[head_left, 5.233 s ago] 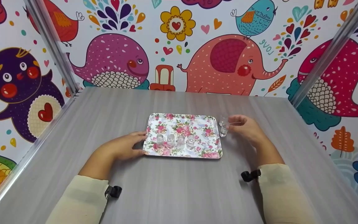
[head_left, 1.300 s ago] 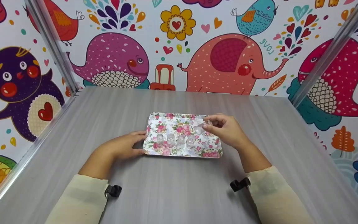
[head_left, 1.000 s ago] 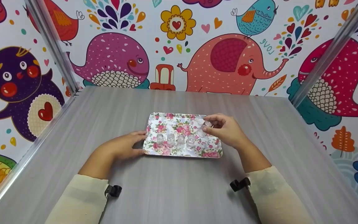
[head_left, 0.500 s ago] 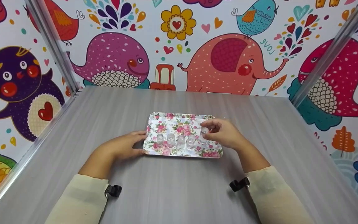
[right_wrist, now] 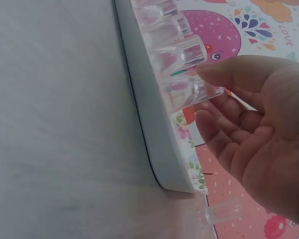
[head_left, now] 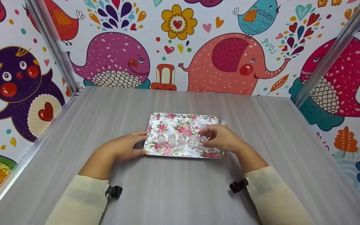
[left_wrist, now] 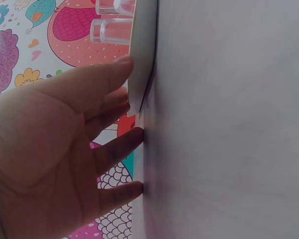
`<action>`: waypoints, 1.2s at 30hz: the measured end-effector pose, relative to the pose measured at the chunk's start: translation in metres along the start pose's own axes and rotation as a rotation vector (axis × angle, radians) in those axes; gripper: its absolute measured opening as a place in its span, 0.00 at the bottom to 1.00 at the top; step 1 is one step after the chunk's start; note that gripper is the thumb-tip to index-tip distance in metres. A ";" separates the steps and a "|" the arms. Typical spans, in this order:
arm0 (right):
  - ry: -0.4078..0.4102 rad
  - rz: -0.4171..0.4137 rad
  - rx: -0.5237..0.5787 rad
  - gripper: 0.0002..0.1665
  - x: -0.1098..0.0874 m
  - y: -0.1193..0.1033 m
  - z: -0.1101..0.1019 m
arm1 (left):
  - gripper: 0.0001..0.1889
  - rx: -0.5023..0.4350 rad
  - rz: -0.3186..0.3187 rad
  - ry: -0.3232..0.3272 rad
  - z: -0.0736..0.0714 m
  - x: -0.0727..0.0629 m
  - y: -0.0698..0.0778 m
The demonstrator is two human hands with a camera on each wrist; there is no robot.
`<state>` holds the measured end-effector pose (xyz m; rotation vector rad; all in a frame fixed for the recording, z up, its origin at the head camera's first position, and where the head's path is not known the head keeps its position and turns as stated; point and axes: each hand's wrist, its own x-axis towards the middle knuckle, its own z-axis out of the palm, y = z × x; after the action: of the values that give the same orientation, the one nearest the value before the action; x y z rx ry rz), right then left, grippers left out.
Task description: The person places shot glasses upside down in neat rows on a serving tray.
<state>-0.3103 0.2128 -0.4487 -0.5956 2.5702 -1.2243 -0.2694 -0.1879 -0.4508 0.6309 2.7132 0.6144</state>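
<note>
A floral tray (head_left: 170,125) lies on the table, bearing a row of small clear shot glasses (head_left: 172,139) along its front part. My right hand (head_left: 222,137) pinches the glass at the right end of that row (right_wrist: 181,92) between thumb and fingers; this glass stands on the tray, close beside its neighbour. At the tray's left edge rests my left hand (head_left: 125,147). In the left wrist view, its thumb (left_wrist: 122,69) touches the rim, while the lower fingertips meet the table, fingers fairly straight. Another clear glass (head_left: 224,120) stands on the table just off the tray's right side.
The grey table (head_left: 180,187) stretches around the tray on every side. Printed walls (head_left: 177,47) and metal posts (head_left: 52,43) bound it at the back and sides. A small black camera sits at each cuff.
My right hand has brought a glass from beside the tray onto it, then moved it forward and down to the row's right end. My left hand has stayed at the tray's edge.
</note>
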 end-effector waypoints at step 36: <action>0.514 0.256 0.338 0.38 0.006 0.066 -0.053 | 0.37 0.019 -0.010 -0.016 0.000 0.000 0.001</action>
<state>-0.3528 0.2839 -0.4668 0.1371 2.6019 -1.8434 -0.2693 -0.1865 -0.4501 0.6235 2.7088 0.5787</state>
